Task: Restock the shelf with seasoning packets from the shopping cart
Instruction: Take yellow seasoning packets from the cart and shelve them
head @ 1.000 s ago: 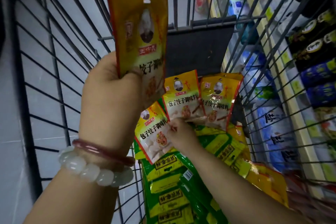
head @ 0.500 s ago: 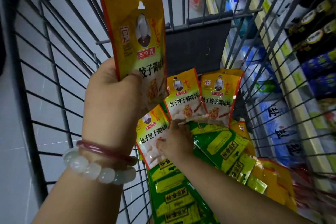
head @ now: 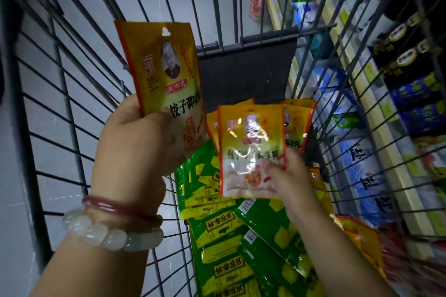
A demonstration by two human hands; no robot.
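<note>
My left hand (head: 135,142) grips a yellow seasoning packet (head: 164,72) by its lower edge and holds it upright above the wire shopping cart (head: 60,94). My right hand (head: 289,176) is down in the cart and pinches the lower right corner of a second yellow packet (head: 248,152), lifted clear of the pile. More yellow packets (head: 296,125) lean right behind it. Under them lie several green packets (head: 224,231).
The cart's dark back panel (head: 246,72) stands behind the packets. A store shelf (head: 376,108) with blue salt bags and dark bottles runs along the right, seen through the cart wires. Red and yellow bags (head: 362,243) lie at the cart's right side. Grey floor lies to the left.
My right hand has picked a yellow packet off the pile and raised it to the right. The left hand with its packet has hardly moved.
</note>
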